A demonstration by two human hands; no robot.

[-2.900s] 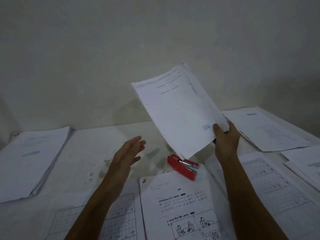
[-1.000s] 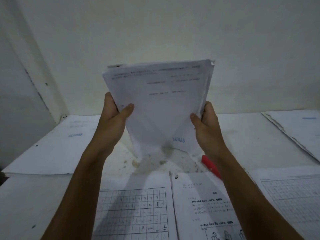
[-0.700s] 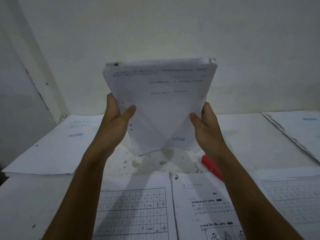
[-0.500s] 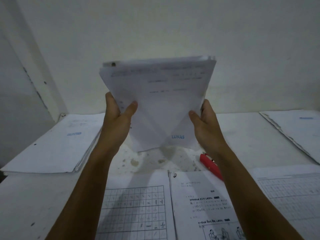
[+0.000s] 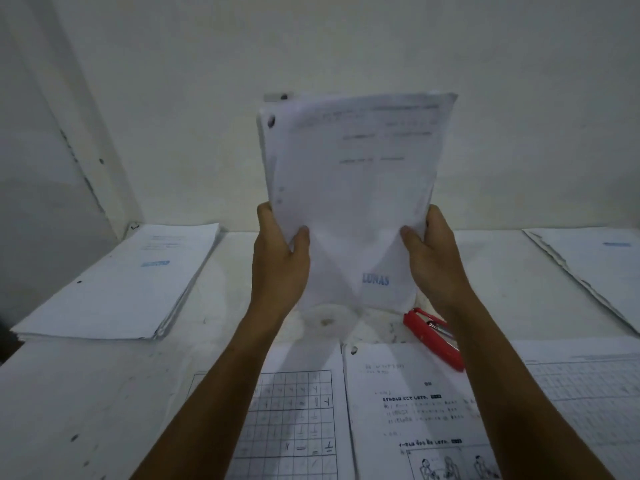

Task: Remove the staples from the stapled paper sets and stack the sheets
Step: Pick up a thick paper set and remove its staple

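Observation:
I hold a bundle of white sheets [image 5: 353,188] upright above the table, its lower edge near the tabletop. My left hand [image 5: 278,261] grips its left edge and my right hand [image 5: 434,259] grips its right edge, thumbs on the front page. That page carries a blue "LUNAS" stamp and a punched hole at its top left corner. A red staple remover [image 5: 431,336] lies on the table just below my right wrist. A flat stack of sheets [image 5: 121,282] sits at the left.
Grid worksheets [image 5: 294,417] and a printed page with drawings [image 5: 408,410] lie in front of me. More papers [image 5: 595,268] lie at the right, another grid sheet [image 5: 588,386] below them. A white wall stands close behind the table.
One hand held the sheets at first; now both hands grip the bundle upright. Over the last second the bundle rose slightly and its sheets drew more even.

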